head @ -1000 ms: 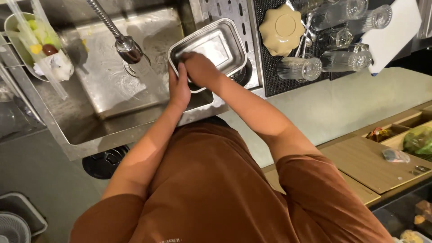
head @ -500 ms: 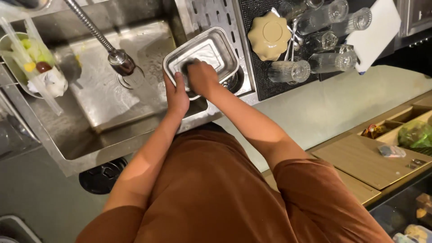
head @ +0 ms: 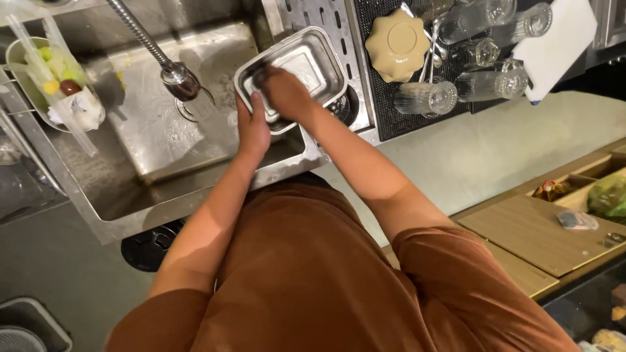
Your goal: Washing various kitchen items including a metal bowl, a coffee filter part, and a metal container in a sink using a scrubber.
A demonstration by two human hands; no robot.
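Warm, dim-ish indoor light from above. Sink (head: 163,150) steel throws soft glare off its wet floor; the metal tray (head: 313,55) has a bright patch on its base. Faucet head (head: 180,79) casts a short shadow on the basin. Lower left & far right corners fall off to near black. Glasses (head: 482,52) on the dark mat catch small highlights. Wide-angle bend at the edges, tabletop (head: 469,156) line curves. Slight softness on the hands, rest fairly sharp.

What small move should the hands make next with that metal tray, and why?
Probably tip the metal tray under the faucet to rinse it: the right hand presses inside it, the left hand grips its edge, and it sits off to the sink's side.
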